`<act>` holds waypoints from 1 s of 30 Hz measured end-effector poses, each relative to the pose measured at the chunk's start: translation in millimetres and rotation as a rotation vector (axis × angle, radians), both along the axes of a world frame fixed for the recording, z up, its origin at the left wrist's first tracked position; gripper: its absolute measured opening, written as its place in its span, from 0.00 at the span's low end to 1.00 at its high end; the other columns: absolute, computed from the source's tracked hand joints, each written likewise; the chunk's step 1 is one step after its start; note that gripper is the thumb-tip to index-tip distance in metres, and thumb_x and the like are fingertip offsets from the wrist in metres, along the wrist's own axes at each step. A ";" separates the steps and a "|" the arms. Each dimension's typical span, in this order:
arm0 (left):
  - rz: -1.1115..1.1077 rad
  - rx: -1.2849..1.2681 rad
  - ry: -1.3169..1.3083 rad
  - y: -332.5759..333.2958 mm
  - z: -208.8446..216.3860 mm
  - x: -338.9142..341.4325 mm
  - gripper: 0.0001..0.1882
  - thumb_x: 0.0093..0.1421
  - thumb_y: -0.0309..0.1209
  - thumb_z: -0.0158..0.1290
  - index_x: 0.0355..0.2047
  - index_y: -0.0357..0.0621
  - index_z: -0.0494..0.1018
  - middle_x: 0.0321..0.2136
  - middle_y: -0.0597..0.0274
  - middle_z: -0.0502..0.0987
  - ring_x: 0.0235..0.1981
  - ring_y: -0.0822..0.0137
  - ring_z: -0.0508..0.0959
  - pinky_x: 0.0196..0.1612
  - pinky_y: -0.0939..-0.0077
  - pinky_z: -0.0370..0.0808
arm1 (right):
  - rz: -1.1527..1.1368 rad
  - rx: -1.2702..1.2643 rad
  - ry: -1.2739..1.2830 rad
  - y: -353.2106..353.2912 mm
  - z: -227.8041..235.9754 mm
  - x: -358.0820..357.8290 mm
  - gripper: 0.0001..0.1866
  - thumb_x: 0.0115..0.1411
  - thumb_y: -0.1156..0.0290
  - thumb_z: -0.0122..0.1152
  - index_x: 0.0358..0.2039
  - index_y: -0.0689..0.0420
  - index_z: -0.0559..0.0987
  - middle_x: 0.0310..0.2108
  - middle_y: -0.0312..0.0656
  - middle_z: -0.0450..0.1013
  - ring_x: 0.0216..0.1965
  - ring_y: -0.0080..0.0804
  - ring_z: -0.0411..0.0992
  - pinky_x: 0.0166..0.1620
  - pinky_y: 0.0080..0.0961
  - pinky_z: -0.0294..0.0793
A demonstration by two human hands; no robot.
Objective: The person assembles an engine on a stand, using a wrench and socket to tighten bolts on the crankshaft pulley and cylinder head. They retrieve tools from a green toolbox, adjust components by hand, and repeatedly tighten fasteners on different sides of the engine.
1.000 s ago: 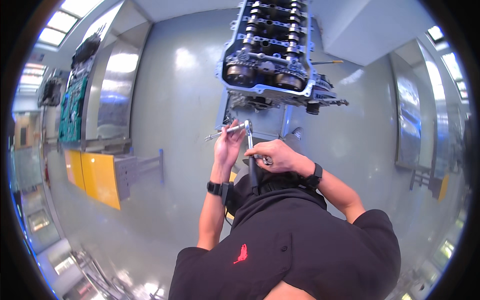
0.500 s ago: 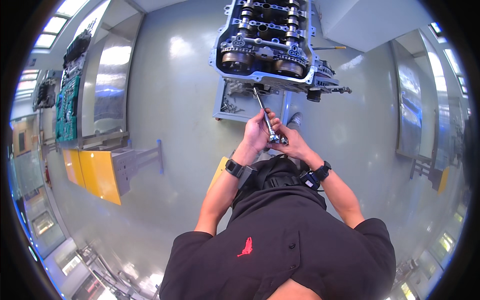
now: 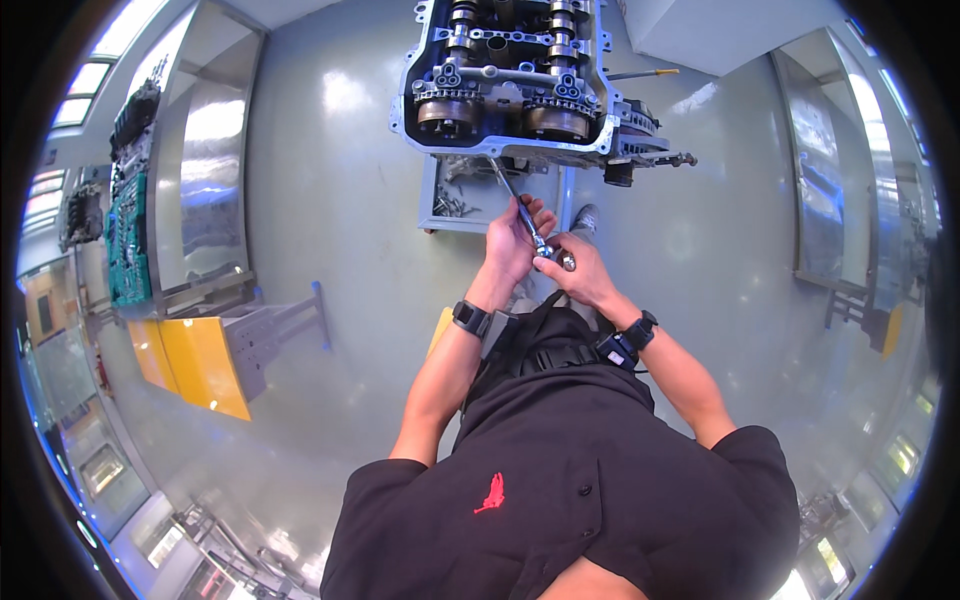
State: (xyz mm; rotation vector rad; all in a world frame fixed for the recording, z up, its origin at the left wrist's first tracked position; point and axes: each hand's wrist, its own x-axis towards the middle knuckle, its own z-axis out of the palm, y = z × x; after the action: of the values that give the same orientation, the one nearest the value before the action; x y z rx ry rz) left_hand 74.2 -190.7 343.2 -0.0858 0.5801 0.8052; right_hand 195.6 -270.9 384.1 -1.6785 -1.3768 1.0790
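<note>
A chrome ratchet wrench (image 3: 527, 218) slants across my left hand (image 3: 508, 248), which is turned palm up, its thumb along the handle and its fingers curled loosely around it. The handle's far end points at the engine. My right hand (image 3: 585, 272) is closed at the ratchet's head, the thumb touching it. A short round chrome piece that looks like a socket (image 3: 568, 262) shows between its fingers; whether it is joined to the ratchet is hidden. Ahead stands an engine (image 3: 505, 150) with its top uncovered, showing camshafts, chains and two round sprockets.
Below the engine is a grey tray (image 3: 470, 224) with loose bolts (image 3: 450, 203). A yellow-handled rod (image 3: 645, 73) juts from the engine's right side. On the left stand a metal bench (image 3: 215, 160) with green parts (image 3: 130, 240) and a yellow panel (image 3: 200, 365). Another metal bench (image 3: 830, 190) is at right.
Both hands have shifted slightly up in the picture with the ratchet wrench. My right thumb now lies against the ratchet's head. The engine sits a little higher and further left in view.
</note>
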 end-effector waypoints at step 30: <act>-0.022 -0.013 0.095 -3.4 -14.3 -24.7 0.13 0.64 0.38 0.37 0.39 0.41 0.62 0.40 0.51 0.70 0.42 0.54 0.72 0.46 0.58 0.71 | 0.198 -0.258 0.087 23.9 -9.5 -9.2 0.20 0.51 0.56 0.61 0.31 0.63 0.75 0.22 0.37 0.70 0.25 0.22 0.66 0.29 0.23 0.64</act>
State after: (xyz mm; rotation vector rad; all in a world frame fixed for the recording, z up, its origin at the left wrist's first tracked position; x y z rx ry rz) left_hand 49.4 -194.1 329.0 -0.0527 0.6751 0.7874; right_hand 186.4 -247.0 374.7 -1.6760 -1.4180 1.4791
